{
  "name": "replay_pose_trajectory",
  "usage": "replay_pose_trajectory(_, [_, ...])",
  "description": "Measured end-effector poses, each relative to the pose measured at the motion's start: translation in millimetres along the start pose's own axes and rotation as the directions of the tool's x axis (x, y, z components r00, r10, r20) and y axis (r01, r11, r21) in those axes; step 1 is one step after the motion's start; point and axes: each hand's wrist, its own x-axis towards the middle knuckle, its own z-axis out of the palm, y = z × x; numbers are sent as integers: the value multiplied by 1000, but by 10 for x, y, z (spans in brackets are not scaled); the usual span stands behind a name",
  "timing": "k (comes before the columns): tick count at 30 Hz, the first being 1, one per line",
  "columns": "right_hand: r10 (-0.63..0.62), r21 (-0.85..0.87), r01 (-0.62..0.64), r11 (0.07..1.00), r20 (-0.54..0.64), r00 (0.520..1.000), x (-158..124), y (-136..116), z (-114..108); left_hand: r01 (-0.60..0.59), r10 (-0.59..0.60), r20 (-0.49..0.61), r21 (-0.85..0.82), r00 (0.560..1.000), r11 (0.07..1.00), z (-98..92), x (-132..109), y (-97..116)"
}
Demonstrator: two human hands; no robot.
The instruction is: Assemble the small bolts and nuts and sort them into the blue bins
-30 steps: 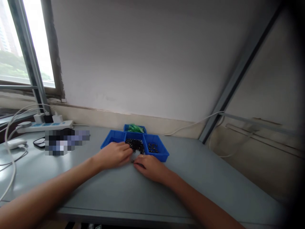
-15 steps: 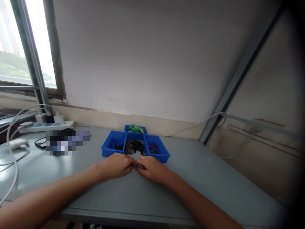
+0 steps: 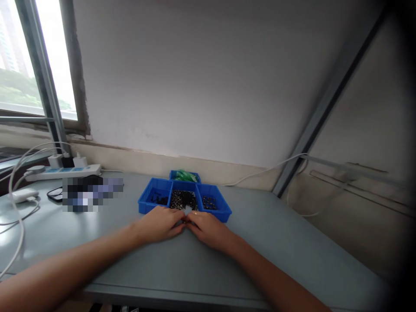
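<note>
My left hand [image 3: 163, 223] and my right hand [image 3: 207, 228] meet fingertip to fingertip at the front of the blue bins, both closed in a pinch. What they pinch is too small and too covered by fingers to name. Just behind them, the middle blue bin [image 3: 183, 185] holds a heap of small dark metal parts [image 3: 182, 199]. The left blue bin [image 3: 145, 200] contains small black pieces [image 3: 160, 198]. In the right blue bin [image 3: 223, 207] lie small metallic parts [image 3: 209, 201].
At the back, another blue bin holds green plastic packaging [image 3: 186, 175]. On the left stand a white power strip [image 3: 94, 170] with chargers, a white adapter [image 3: 24, 195] and looping cables. A thin white cable [image 3: 253, 174] runs along the wall. The grey table [image 3: 182, 268] ends at a front edge.
My fingertips have come closer together and now touch, with the fingers of both hands slightly shifted. The bins have not moved.
</note>
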Motion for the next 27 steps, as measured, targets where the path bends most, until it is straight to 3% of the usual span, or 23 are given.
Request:
replay_pose_trajectory(8, [-4, 101, 10, 995, -58, 998, 3, -14, -18, -17, 16, -53, -36, 998, 999, -39, 6, -10])
replay_pose_trajectory(16, [-4, 179, 10, 984, -34, 999, -15, -31, -48, -33, 31, -34, -48, 999, 998, -49, 3, 3])
replay_pose_trajectory(21, [36, 168, -33, 985, -17, 999, -25, -46, -49, -31, 32, 32, -34, 999, 999, -120, 2, 11])
replay_pose_trajectory(27, [32, 138, -37, 990, 37, 999, -13, -20, -112, -21, 24, 184, -20, 983, 1000, -256, 122, -21])
